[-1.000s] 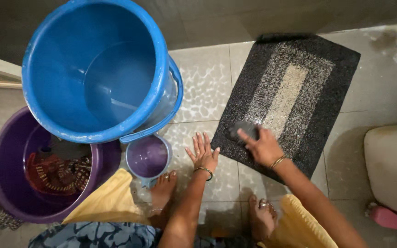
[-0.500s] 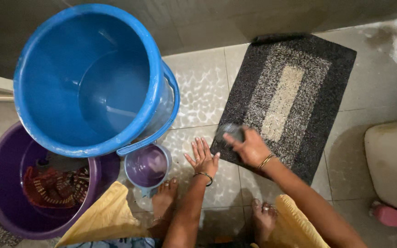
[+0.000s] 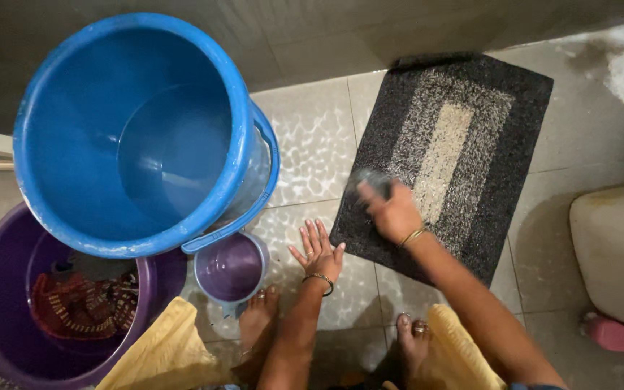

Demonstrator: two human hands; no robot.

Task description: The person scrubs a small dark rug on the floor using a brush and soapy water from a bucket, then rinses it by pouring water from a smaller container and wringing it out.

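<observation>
The right hand (image 3: 393,211) presses a grey brush (image 3: 371,181) onto the dark mat (image 3: 500,137).

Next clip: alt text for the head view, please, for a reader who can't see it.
Seen from above, a person's right hand presses a dark scrubber onto a black-and-grey mat on the tiled floor, while the left hand lies flat on the tiles beside it. To the left stand a blue bucket, a purple tub holding cloth, and a small purple mug.

Dim, warm light — slight motion blur.
</observation>
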